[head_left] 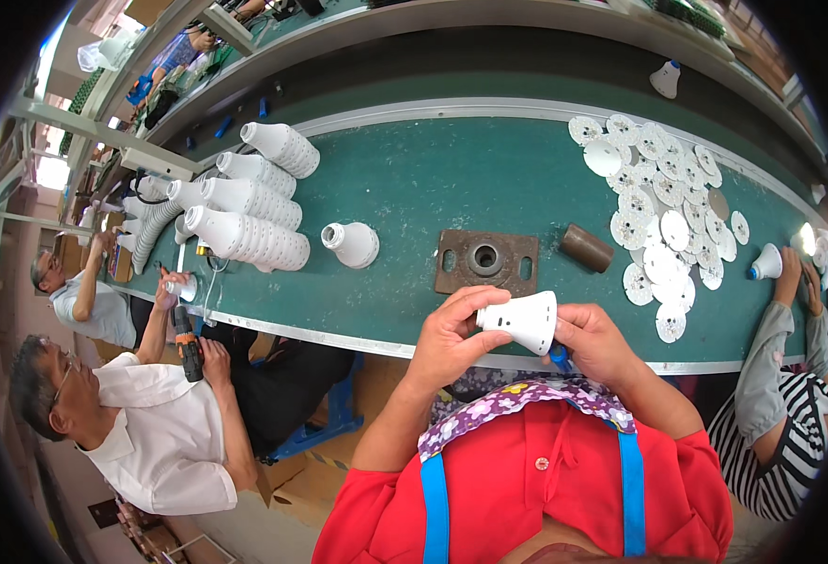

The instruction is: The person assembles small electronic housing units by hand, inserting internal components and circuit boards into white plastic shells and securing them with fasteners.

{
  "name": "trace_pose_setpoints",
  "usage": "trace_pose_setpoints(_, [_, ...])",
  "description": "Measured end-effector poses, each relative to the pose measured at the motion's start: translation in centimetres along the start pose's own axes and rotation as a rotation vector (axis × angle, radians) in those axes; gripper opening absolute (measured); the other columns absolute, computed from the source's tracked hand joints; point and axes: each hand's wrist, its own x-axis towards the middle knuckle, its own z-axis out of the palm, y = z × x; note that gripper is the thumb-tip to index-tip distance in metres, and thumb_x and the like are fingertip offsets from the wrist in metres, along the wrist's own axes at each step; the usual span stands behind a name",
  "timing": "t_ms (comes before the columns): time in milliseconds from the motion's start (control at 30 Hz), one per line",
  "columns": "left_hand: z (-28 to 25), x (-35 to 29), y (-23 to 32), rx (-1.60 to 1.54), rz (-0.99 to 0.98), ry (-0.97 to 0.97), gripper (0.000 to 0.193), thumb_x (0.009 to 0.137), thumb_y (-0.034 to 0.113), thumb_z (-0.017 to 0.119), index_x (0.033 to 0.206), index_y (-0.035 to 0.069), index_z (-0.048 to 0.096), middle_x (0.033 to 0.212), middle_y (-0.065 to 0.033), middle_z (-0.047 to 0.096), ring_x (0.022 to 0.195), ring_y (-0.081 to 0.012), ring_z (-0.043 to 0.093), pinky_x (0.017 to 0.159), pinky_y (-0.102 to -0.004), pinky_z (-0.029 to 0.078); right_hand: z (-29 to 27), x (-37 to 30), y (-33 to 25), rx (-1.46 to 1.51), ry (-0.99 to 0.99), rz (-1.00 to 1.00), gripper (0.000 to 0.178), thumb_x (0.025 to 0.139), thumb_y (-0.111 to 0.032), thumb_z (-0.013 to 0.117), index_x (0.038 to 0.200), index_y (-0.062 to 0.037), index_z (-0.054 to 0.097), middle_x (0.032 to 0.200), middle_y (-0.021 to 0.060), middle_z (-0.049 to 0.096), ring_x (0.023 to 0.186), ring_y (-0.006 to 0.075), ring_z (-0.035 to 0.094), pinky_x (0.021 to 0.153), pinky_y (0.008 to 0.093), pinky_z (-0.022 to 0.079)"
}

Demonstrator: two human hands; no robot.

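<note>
Near the bench's front edge, both my hands are at a white cone-shaped bulb housing (523, 321), which lies on its side with its wide end to the right. The fingers and thumb of my left hand (456, 334) are closed round its narrow end. My right hand (594, 340) is closed at the wide rim, its lower fingers curled. Just below that rim, against my right hand, is a blue object (560, 356), mostly hidden. Past my hands lies a brown metal fixture (485, 259) with a round raised socket. Right of it rests a brown cylinder (586, 247).
Stacked white housings (245, 238) lie at the left, with a single housing (350, 245) beside them. Many round white boards (663, 263) spread over the green bench (395, 188) at the right. One co-worker holds a cordless drill (187, 346) at left; another works at right.
</note>
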Motion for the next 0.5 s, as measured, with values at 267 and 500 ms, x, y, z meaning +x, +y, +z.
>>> trace_pose_setpoints(267, [-0.2,0.1,0.7,0.287,0.113,-0.024,0.044,0.067,-0.008,0.067,0.109,0.0,0.058,0.112,-0.0099,0.049,0.103,-0.0166,0.05,0.084,-0.0273,0.042,-0.6,0.3,0.3,-0.161,-0.109,-0.27,0.025,0.086,-0.016,0.049,0.1,0.001,0.06,0.086,0.0049,0.058,0.074,0.0096,0.052,0.066,0.0236,0.042])
trace_pose_setpoints(500, [1.6,-0.8,0.7,0.052,0.181,0.273,0.029,0.066,-0.015,0.063,0.091,-0.002,0.054,0.125,-0.0145,0.036,0.102,-0.0211,0.053,0.08,-0.0301,0.051,0.9,0.7,-0.9,-0.373,0.042,-0.422,0.018,0.082,-0.011,0.055,0.094,-0.0018,0.063,0.086,0.0081,0.061,0.08,0.0157,0.055,0.071,0.0287,0.043])
